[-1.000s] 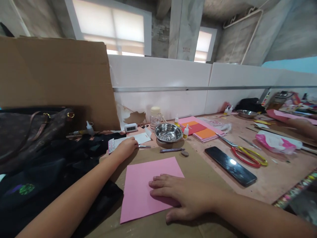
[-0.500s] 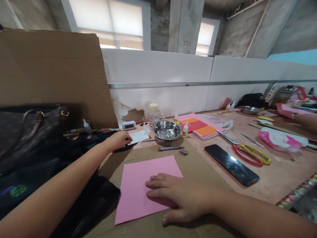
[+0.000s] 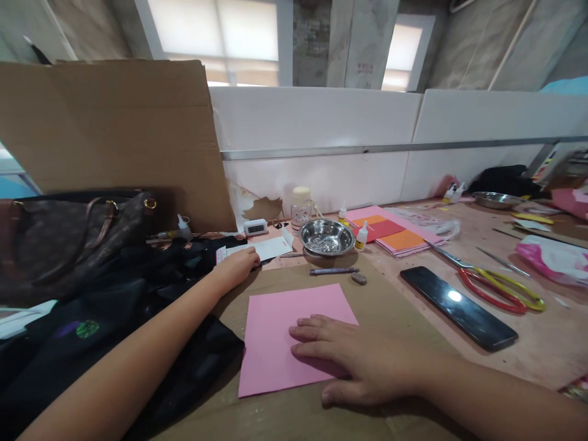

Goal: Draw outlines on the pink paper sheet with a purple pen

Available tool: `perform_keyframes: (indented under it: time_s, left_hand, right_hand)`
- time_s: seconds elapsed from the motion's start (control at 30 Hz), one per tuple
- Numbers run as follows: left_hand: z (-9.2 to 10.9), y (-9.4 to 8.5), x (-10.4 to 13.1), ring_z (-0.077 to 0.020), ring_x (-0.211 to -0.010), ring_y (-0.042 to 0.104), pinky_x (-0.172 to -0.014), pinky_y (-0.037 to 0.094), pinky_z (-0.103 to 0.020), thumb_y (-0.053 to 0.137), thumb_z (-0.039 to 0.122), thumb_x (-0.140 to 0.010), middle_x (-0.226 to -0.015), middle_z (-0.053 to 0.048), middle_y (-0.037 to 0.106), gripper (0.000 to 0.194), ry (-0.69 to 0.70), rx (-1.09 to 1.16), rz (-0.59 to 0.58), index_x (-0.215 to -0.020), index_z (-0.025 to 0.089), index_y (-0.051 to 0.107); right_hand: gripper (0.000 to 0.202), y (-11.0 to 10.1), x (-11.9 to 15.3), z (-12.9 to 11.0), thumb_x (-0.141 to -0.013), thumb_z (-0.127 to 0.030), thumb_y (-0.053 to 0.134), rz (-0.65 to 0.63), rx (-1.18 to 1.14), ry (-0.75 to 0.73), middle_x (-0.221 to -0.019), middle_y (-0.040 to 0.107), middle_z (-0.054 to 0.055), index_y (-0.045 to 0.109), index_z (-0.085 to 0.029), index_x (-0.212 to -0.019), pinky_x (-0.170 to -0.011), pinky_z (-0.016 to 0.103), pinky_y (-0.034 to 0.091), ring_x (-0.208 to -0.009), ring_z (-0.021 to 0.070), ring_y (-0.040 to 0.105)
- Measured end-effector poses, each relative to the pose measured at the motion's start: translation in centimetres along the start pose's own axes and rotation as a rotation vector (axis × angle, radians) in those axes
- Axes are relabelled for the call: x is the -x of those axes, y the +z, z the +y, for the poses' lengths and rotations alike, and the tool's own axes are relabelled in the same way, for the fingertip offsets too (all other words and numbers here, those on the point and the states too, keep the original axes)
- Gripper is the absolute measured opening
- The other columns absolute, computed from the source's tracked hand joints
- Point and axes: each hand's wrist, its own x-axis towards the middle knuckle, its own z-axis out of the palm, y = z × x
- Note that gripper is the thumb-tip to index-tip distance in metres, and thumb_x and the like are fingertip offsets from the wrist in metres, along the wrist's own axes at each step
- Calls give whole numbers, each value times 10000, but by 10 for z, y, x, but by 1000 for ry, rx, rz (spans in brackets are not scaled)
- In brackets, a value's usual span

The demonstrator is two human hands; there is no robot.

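Note:
A pink square sheet (image 3: 271,349) lies on the brown cardboard mat, and my right hand (image 3: 344,355) rests flat on its right part with the fingers spread. Further off, my left hand (image 3: 236,269) has its fingers curled at the near edge of a white card (image 3: 271,247) that has a pink patterned end. Its fingertips are partly hidden, and the card appears to be in its grip. A purple pen (image 3: 334,271) and a small grey-brown stone-like lump (image 3: 359,278) lie just beyond the pink sheet.
Behind stand a metal bowl (image 3: 327,237), a jar (image 3: 301,211), a small white clock (image 3: 255,227) and glue bottles (image 3: 362,236). To the right are a black phone (image 3: 458,308), scissors (image 3: 496,282) and coloured sheets (image 3: 408,240). Black cloth (image 3: 105,294) and a handbag (image 3: 68,245) fill the left.
The view has turned slightly left. My left hand has drawn back a little towards me, and more of the card's left end shows. My right hand stays flat on the pink sheet.

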Motion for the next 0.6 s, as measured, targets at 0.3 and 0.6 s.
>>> perform_keyframes:
  time_s: [0.3,0.6]
  left_hand:
    - [-4,-86,27,-285,-1156,694,-973,617,-511,708,419,-1030,-1363,-108,673,391,-247,124,198,-1344,192,655]
    - [-5,-156,107,-240,-1009,723,-868,644,-434,708,420,-1033,-1211,-76,721,318,-424,253,-180,-1236,175,695]
  right_hand:
    - [752,-1,1,0,-992,-523,715,-10,1,14,-1753,378,143,517,-194,-1638,-1350,510,229,-1652,334,294]
    - [761,-2,2,-5,-990,-545,706,-19,-25,73,-1759,346,155,510,-203,-1640,-1338,580,238,-1649,383,284]
